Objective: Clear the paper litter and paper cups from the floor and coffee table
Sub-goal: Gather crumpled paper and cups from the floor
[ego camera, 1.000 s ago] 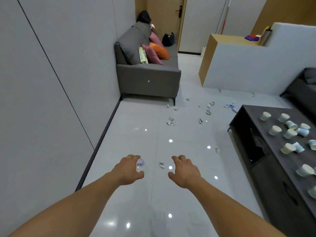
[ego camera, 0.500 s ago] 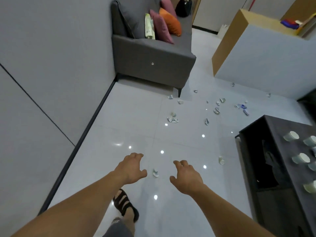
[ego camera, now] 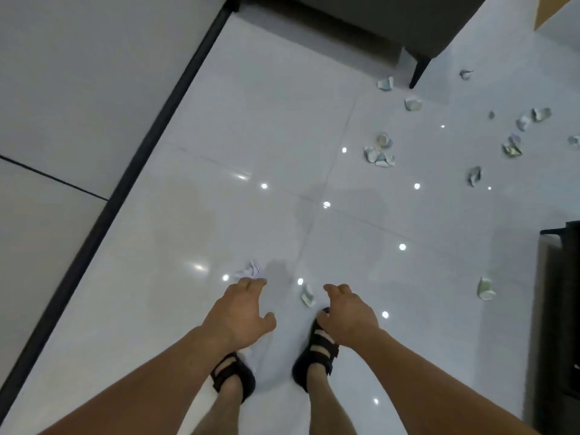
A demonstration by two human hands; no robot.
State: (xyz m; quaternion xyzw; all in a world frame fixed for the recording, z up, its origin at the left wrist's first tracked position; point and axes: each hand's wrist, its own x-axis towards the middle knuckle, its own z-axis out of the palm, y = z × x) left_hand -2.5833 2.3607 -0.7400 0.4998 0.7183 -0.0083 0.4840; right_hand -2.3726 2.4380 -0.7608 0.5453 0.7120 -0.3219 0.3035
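lying between left hand (ego camera: 241,312) and right hand (ego camera: 348,315), paper scrap (ego camera: 308,296) runs front-to-back.

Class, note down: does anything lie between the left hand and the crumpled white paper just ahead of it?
Nothing visible does. The left hand is right beside the crumpled paper; the folded scrap lies aside, nearer the right hand.

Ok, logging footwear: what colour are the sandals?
Black sandals, seen best in the head view.

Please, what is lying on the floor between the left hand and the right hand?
In the head view, one small crumpled paper scrap lies on the floor between the left hand and the right hand, apart from both.
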